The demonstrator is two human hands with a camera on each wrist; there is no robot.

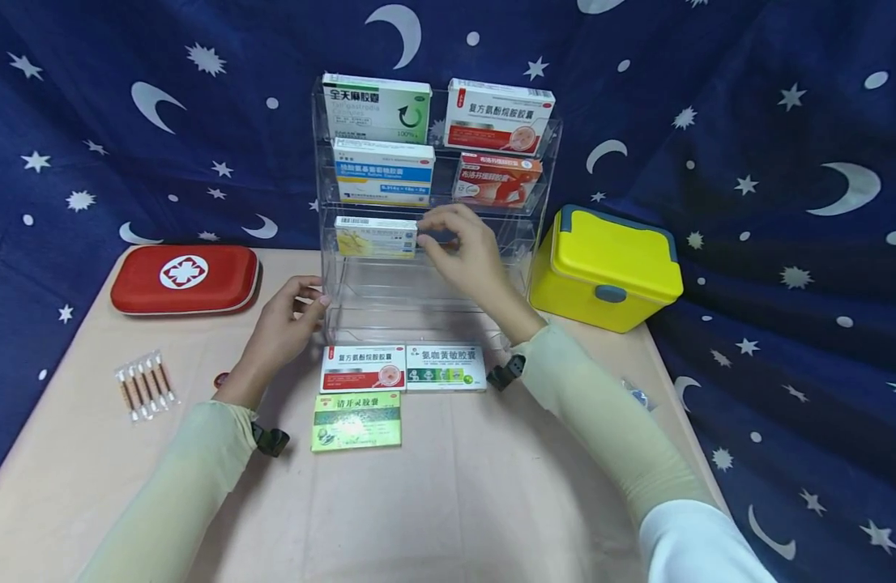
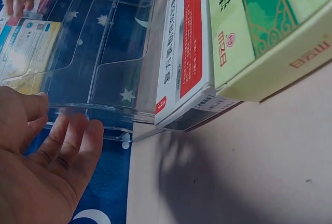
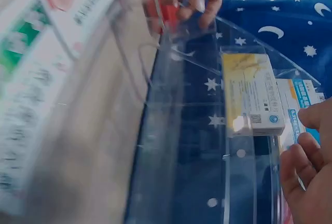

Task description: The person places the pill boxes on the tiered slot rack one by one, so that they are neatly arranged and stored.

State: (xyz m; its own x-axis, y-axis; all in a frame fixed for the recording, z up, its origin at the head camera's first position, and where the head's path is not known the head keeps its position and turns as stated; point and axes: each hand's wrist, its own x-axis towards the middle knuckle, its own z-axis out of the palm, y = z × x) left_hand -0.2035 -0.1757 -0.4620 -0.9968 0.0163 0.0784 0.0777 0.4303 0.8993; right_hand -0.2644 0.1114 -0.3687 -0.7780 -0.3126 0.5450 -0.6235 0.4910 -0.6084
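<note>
A clear acrylic tiered rack (image 1: 433, 295) stands at the back of the table with several medicine boxes on its upper tiers. My right hand (image 1: 458, 251) hovers at the third tier with loosely curled, empty fingers, just right of a yellow-white box (image 1: 375, 237) standing there. The right wrist view shows the same box (image 3: 254, 97) beside my fingers (image 3: 306, 156). My left hand (image 1: 291, 316) rests straight fingers (image 2: 72, 141) against the rack's lower left front edge (image 2: 104, 107). In front of the rack lie a red-white box (image 1: 362, 368), a green-white box (image 1: 445, 368) and a green box (image 1: 356, 421).
A red first-aid pouch (image 1: 185, 278) lies at the back left, and a strip of swab tubes (image 1: 145, 385) lies near the left edge. A yellow lidded case (image 1: 604, 271) stands right of the rack. A blue star-print cloth hangs behind and around the table.
</note>
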